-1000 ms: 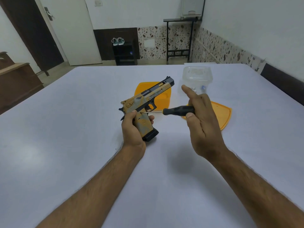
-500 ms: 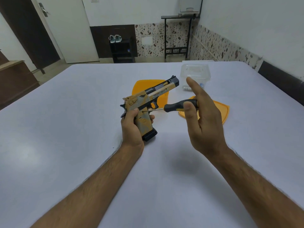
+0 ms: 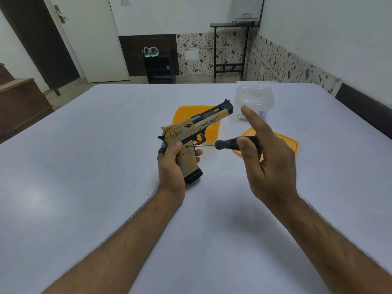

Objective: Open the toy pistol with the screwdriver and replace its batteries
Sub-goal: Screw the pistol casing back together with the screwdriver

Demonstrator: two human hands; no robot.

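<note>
The near half of the table (image 3: 84, 187) lies open on both sides of the forearms — wide room to either edge. Beyond the hands the way is crowded: an orange box (image 3: 212, 132) behind the pistol (image 3: 197, 128), an orange lid (image 3: 290, 145) under the right hand (image 3: 269, 164), a clear tub (image 3: 254, 98) farther back.

The pistol (image 3: 197, 132) is tan-yellow with grey patches and a black slide, trigger and magazine base — dark lettering runs along the side. The screwdriver (image 3: 235, 143) has a black handle and a silvery shaft. Behind them sit two orange lids (image 3: 292, 143) and a clear tub (image 3: 254, 98). The surface (image 3: 84, 166) is pale lavender-white. Back wall has white tiles with brown-red speckles — white door (image 3: 95, 39), dark brown frame, black stand (image 3: 159, 66) with teal-grey shoes (image 3: 151, 51).
</note>
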